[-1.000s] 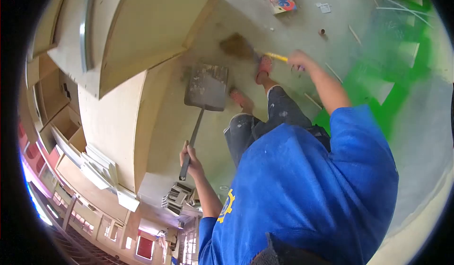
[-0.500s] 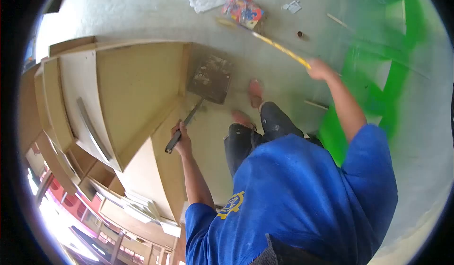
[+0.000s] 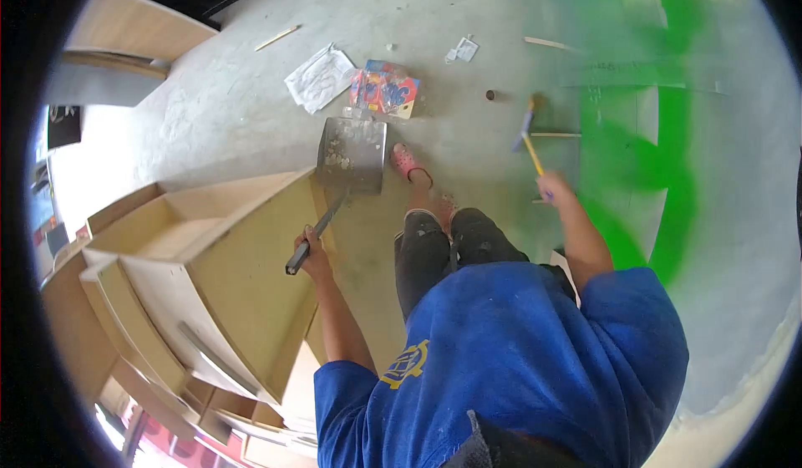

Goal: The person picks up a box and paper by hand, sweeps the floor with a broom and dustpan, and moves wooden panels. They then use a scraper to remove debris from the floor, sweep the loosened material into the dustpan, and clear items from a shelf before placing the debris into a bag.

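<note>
At the end of a long dark handle, the left hand (image 3: 311, 249) is wrapped tight; the handle runs forward and down to a metal dustpan (image 3: 352, 155) resting flat on the concrete floor (image 3: 217, 109). Bits of debris are seen in the pan. The pan is judged stiff and moderately heavy at the far end, so the grip at the handle tip gives long leverage but poor control; tipping would spill the load. A hold nearer the pan would be steadier.

The right hand (image 3: 556, 190) is closed around the yellow handle of a broom (image 3: 528, 134), whose head is down on the floor, well apart from the pan. The broom is judged light, with a stiff stick and soft bristles.

A pink sandal (image 3: 409, 163) is planted just beside the pan. Just beyond the pan lie a colourful packet (image 3: 386, 90) and crumpled paper (image 3: 319, 77). Wooden cabinet boxes (image 3: 209, 259) are stacked to the left, near the handle. Green paint (image 3: 668, 159) marks the floor to the right.
</note>
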